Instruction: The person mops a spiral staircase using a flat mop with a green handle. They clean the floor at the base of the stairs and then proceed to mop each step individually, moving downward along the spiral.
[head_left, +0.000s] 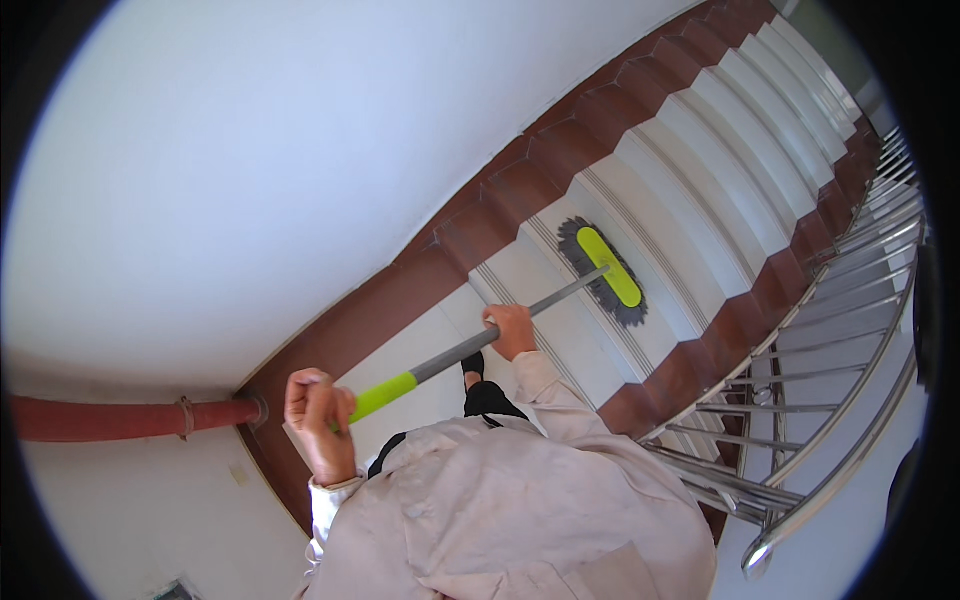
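A dust mop with a lime-green plate and grey fringed pad (611, 271) rests on one of the pale stair treads, its long side lying along the step. Its grey pole (457, 355) slants back towards me and ends in a lime-green grip (384, 397). My left hand (319, 420) is at the end of that grip, fingers curled around it. Further down the pole, my right hand (512, 330) is wrapped around the grey part. Part of the grip's end is hidden behind my left fingers.
The white staircase (697, 172) with red-brown borders runs off to the upper right. A metal railing (810, 405) follows its right side. A white wall (247, 165) stands on the left, with a red pipe (135, 419) at the lower left. My dark shoe (473, 363) is on the landing (409, 341).
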